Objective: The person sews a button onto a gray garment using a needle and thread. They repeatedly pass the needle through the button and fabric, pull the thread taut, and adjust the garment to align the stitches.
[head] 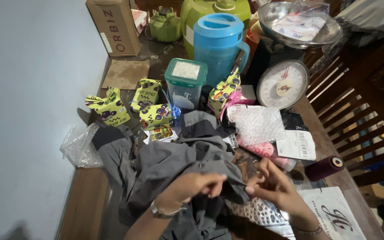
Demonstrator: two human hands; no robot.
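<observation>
At the near edge of the wooden table (85, 204), a grey garment (170, 164) is lying in a rumpled heap, and both hands are working on it. The left hand (192, 186) is resting on top of the cloth with its fingers curled in and pressed together, pinching a fold of the grey fabric. The right hand (270, 184) is sitting just beside it, to the right of the garment's bunched middle, its fingertips drawn together in a pinch at the cloth's edge; what lies between them is too small to make out. A bracelet is showing on each wrist.

Taking the garment as the landmark: just beyond it, several small yellow-green gift boxes (150, 104) are standing in a loose cluster, one with a blue ribbon. Behind these, a clear container with a teal lid (185, 82) is standing next to a blue jug (218, 42). To the garment's far right, a kitchen scale (283, 82) is carrying a metal bowl (272, 18). Right of the garment, a sheet of bubble wrap (256, 122) is lying over a pink bottle (263, 151), with a white paper slip (296, 144) touching it. Further right, a dark maroon thread spool (325, 168) is lying on its side. Left of the garment, a crumpled clear plastic bag (78, 146) is sitting against the pale wall (32, 89). A cardboard box (114, 24) is standing far behind.
</observation>
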